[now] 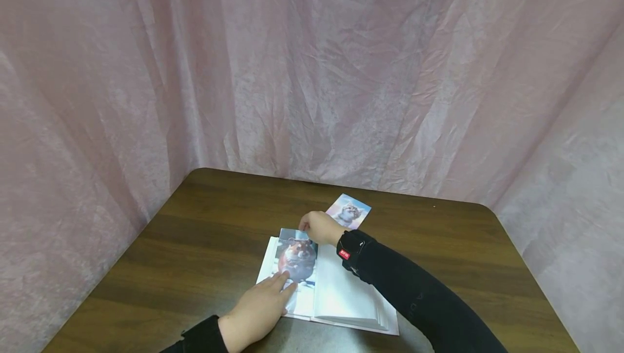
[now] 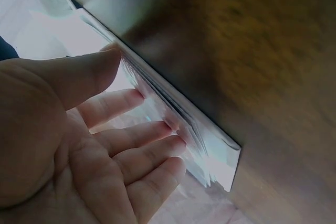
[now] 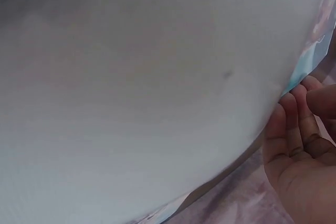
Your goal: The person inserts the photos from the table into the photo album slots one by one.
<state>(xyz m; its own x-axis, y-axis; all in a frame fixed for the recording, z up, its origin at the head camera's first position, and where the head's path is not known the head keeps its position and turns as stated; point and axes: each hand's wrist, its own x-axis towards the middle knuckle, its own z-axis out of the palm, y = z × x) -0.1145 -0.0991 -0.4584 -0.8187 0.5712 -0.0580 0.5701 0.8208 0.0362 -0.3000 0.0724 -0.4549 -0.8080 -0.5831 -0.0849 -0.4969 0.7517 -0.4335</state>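
An album with white pages (image 1: 346, 288) lies spread on the table. Over its left page is a picture card of a round, hamster-like animal (image 1: 297, 258), its top end reaching past the page's upper edge. My right hand (image 1: 322, 227) pinches that top end with curled fingers, and in the right wrist view the fingertips (image 3: 290, 100) meet the card's bluish edge beside a large white page (image 3: 131, 103). My left hand (image 1: 258, 307) rests with extended fingers on the lower part of the left page and card. From the left wrist view, its fingers (image 2: 152, 153) lie along the album's page edges.
A second card with a kitten picture (image 1: 352, 211) lies beyond the album, partly behind my right hand. The brown wooden table (image 1: 195, 223) ends at a pink curtain (image 1: 312, 71) at the back. My right forearm in a black sleeve (image 1: 414, 288) crosses above the album's right side.
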